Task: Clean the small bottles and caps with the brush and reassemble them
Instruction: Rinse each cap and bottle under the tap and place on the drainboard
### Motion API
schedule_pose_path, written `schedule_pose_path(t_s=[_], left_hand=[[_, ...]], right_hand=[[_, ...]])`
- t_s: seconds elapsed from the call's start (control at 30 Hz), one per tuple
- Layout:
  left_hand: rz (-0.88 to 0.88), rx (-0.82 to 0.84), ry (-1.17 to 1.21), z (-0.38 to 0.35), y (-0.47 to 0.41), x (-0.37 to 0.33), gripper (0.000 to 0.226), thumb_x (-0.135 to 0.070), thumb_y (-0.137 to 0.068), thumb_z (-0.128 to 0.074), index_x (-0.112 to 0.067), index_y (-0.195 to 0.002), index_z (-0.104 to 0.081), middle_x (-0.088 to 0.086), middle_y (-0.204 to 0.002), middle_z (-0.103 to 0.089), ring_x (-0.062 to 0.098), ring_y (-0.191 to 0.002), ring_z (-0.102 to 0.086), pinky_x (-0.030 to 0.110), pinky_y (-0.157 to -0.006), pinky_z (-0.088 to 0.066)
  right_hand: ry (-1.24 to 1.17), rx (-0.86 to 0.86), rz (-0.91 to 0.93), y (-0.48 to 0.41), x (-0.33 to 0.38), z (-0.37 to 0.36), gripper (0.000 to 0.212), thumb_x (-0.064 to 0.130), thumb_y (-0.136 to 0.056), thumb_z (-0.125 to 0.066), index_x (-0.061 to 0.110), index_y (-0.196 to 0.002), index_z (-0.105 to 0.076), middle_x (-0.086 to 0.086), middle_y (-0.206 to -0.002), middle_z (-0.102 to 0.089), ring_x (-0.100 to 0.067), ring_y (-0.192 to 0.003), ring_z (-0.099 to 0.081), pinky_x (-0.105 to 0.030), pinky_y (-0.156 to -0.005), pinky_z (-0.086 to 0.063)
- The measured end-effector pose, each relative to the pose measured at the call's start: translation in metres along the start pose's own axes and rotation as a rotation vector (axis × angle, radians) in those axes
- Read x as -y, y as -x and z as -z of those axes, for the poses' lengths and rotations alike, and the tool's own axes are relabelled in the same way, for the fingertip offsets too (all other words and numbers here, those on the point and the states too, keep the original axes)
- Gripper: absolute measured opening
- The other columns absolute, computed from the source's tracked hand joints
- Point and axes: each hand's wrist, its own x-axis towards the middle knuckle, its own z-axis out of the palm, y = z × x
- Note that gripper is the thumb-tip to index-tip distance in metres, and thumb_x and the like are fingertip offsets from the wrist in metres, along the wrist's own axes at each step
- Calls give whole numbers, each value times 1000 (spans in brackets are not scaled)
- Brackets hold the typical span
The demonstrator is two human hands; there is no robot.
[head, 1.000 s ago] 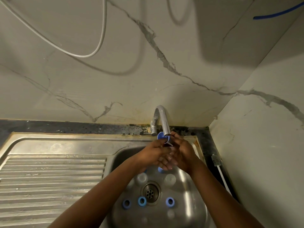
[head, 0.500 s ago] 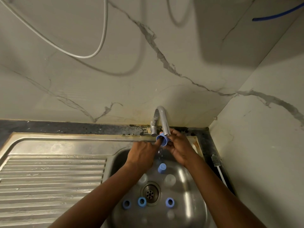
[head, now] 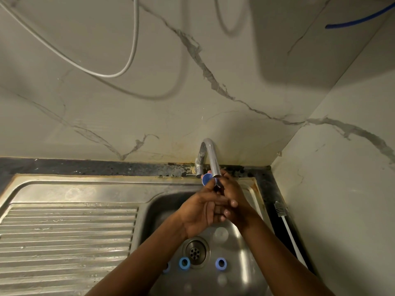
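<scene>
Pale marble-look wall panels with grey veins meet in a corner at right. A white cable loops across them. Below, a dark stained worktop edges a steel sink with ribbed drainer. Light is dim.

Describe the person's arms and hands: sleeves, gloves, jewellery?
Both forearms are bare as far as the frame shows, no sleeves visible. The left hand and right hand wear no gloves. No watch, ring or bracelet is visible. No markings to note.

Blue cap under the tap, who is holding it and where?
Both hands, left and right, meet at the blue cap below the faucet. Fingertips pinch its lower edge; which hand grips it cannot be told.
</scene>
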Motion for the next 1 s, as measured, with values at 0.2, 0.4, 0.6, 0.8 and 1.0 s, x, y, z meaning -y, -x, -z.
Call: schedule_pose_path(t_s=[0.2,0.4,0.6,0.8,1.0], left_hand=[[-5,-218,-720,14,4,0,34,-6,-102,-61,-18,-134,-57,25,-99,-77,36,-77,-71,36,-67,-59],[-68,-394,-852,24,-6,-11,36,-37,-110,-52,-7,-113,-71,18,-95,-77,26,-77,-74,35,-72,-64],[-170,-571,-619,22,-15,-16,50,-39,-110,-49,4,-98,-72,26,-79,-72,29,-62,-67,33,-60,-61],[-185,-618,-480,12,-24,-12,50,-41,-107,-54,4,-100,-74,23,-73,-69,23,-53,-63,29,-53,-55],[-229,-393,-656,10,-23,-9,27,-21,-109,-55,1,-108,-71,23,-84,-76,26,-69,-71,30,-66,-61]], right_hand=[[13,-79,-8,-4,-1,0,23,12,-98,-67,2,-118,-62,-21,-113,-72,-25,-90,-74,-29,-66,-60],[355,-209,46,-11,-3,2,15,28,-101,-63,19,-100,-74,-8,-100,-76,-32,-96,-73,-41,-81,-61],[353,40,180,1,-3,2,27,41,-96,-65,25,-114,-76,-8,-93,-75,-32,-87,-70,-53,-87,-59],[539,4,289,7,2,5,15,32,-102,-64,27,-93,-75,4,-78,-72,-16,-78,-68,-34,-75,-54],[471,-224,120,2,10,11,39,50,-106,-47,21,-115,-70,-4,-110,-70,-17,-96,-66,-26,-76,-51]])
